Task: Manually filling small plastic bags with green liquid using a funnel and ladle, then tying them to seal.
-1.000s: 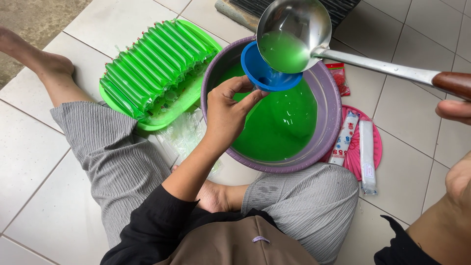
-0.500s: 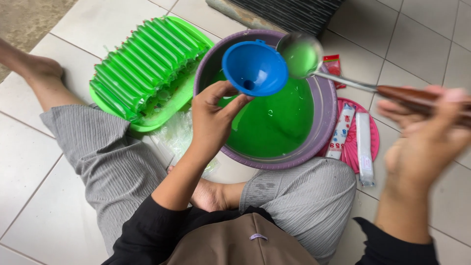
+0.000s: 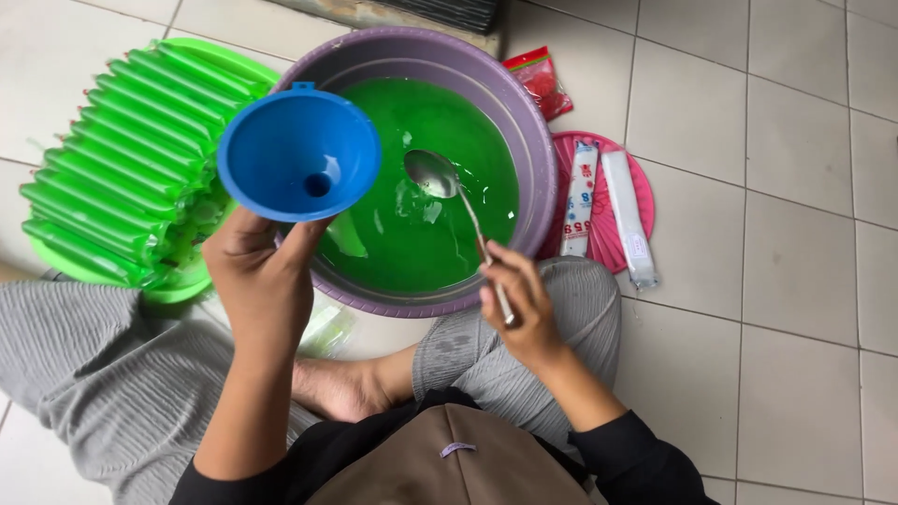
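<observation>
Funnel up, ladle in the green stuff

Left hand (image 3: 257, 281) is wrapped around the stem of the blue funnel (image 3: 297, 152), holding it upright over the basin's (image 3: 524, 122) left rim. Right hand (image 3: 519, 304) pinches the ladle (image 3: 432, 174) handle, bowl sitting in the green liquid (image 3: 421, 234). Filled green tubes (image 3: 103, 178) lie stacked in a tray on the left

A basin (image 3: 538, 140) sits at the centre, liquid (image 3: 412, 224) in it. A ladle (image 3: 432, 174) rests in the liquid. A tray (image 3: 192, 281) of filled tubes (image 3: 103, 178) lies at nine o'clock; a plate (image 3: 608, 238) with packets (image 3: 580, 196) at three o'clock; a funnel (image 3: 297, 154) above the basin's nine o'clock rim.
</observation>
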